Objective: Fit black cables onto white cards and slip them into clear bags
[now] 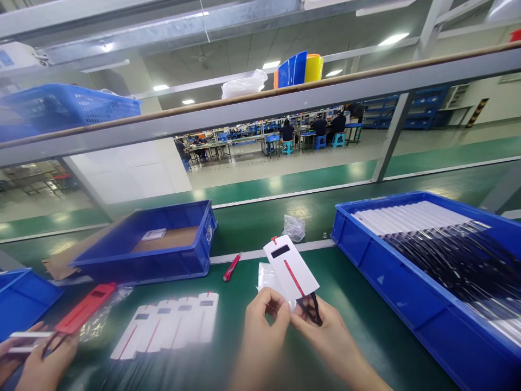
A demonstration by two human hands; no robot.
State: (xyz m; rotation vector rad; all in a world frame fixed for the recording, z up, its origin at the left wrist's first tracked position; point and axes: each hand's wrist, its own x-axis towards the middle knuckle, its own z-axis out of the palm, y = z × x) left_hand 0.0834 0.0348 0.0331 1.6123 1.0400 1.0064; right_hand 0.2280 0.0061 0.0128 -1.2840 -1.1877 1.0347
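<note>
A flat white handheld device (pixel 291 269) with a dark window, a red stripe and a red tab is tilted upright in front of me. My right hand (pixel 331 334) is closed around its lower end, where a black cord (pixel 311 307) loops out. My left hand (pixel 264 315) makes a pinch just below the device, its fingertips meeting those of my right hand; what lies in the pinch is too small to make out. Behind the device is a clear plastic bag (pixel 266 276). Several similar white devices (pixel 173 323) lie overlapping in a row to the left.
A blue bin (pixel 378 274) of white devices and black cords stands right; another blue bin (pixel 163 266) is back left. A red cutter knife (pixel 232 267) and crumpled plastic (pixel 293 228) lie between. At far left, a co-worker's hands (pixel 51 358) hold a red device (pixel 86 309).
</note>
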